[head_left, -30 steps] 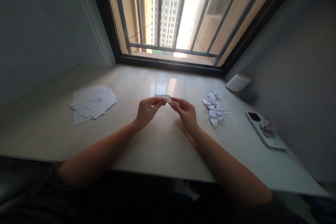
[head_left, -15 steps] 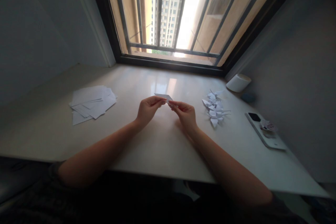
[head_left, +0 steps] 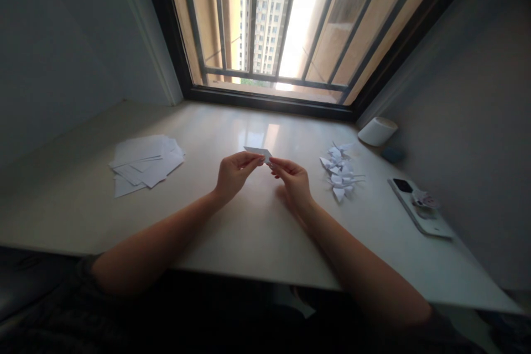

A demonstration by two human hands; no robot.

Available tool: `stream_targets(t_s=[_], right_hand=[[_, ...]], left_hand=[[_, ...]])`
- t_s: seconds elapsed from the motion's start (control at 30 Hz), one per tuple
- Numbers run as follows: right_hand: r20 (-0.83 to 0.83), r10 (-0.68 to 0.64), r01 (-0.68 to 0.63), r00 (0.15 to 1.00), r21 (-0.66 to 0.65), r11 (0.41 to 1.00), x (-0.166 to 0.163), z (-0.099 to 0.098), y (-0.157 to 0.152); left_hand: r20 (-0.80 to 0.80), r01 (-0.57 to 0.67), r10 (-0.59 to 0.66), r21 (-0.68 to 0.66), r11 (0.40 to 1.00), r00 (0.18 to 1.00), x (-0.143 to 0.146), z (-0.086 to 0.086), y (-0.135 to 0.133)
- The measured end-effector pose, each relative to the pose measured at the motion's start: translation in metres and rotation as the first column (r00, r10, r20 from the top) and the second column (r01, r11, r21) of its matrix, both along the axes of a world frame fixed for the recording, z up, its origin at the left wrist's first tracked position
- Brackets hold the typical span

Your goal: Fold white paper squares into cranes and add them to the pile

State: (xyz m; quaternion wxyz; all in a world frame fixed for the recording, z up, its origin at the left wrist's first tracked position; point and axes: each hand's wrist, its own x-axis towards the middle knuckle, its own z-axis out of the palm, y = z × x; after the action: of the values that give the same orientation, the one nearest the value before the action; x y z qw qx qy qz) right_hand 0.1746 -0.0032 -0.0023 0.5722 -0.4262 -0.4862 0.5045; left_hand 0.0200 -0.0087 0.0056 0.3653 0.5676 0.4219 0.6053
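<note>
A small folded piece of white paper [head_left: 259, 151] is held up over the middle of the table, between my two hands. My left hand [head_left: 237, 170] pinches its near edge with thumb and fingers. From the other side, my right hand [head_left: 291, 174] grips its right corner between thumb and fingertips. The fingers hide the paper's lower part. To the right lies a cluster of folded white paper cranes [head_left: 340, 168]. On the left, several white paper sheets [head_left: 145, 157] rest in a loose, fanned pile.
The pale table [head_left: 232, 238] runs back to a barred window [head_left: 265, 100]. Along the right wall stand a white cylindrical object [head_left: 377, 131], a small dark rounded object [head_left: 392, 154] and a phone [head_left: 429, 225] with a grip on its back.
The fingertips of my right hand have shifted slightly rightward along the folded paper, so a little more of its corner shows. My left hand stays nearly still.
</note>
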Motion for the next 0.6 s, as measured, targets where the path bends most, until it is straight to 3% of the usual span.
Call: stream_targets(t_s=[0.6], right_hand=[[-0.08,0.042,-0.043,0.996,-0.008,0.999,-0.0002,0.0036,-0.0029]], left_hand=[[-0.102,-0.043,0.048,0.05,0.998,0.994,-0.0015,0.0049,-0.0037]])
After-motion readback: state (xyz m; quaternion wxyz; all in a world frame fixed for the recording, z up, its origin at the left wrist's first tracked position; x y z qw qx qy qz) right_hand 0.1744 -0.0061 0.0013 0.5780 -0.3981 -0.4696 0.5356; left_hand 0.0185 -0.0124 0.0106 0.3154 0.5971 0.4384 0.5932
